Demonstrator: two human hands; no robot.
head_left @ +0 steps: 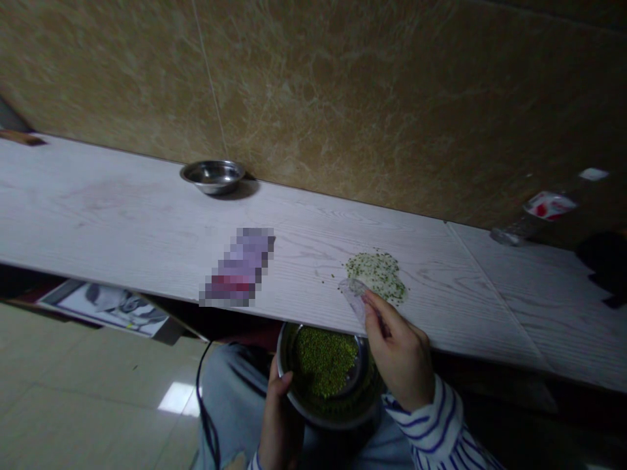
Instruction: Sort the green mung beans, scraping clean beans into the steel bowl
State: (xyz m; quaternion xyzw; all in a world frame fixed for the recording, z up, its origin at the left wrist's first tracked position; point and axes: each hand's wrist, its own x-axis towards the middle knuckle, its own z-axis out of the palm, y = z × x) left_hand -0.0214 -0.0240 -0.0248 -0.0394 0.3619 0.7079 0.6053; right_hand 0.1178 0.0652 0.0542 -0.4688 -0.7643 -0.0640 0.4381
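Green beans (326, 362) lie in the large metal bowl (326, 421), which you have just below the table edge, over your jeans, to the lower left of your right-hand fingers (386, 313). Those fingers of your right hand (399, 356) are found pinched closed on a clear plastic piece (353, 301); your left hand (284, 408) grips the bowl's left side, thumb over the rim, its other fingers largely hidden. Just beyond the pinching fingertips, a scattered patch of pale and green bits (376, 274) sits on the white wood-grain table (313, 222), with stray grains to its left. Farther left of your fingers lies a pixelated purple item (240, 267), its details unreadable; past it, near the wall, stands a small metal bowl (213, 177). Well to their right you have a clear bottle (548, 207) with a red-and-white label, and a dark object (605, 264) at the table's right end. Behind runs a brown marbled wall (343, 98); lower left, glossy floor tiles (73, 398) reflect light.
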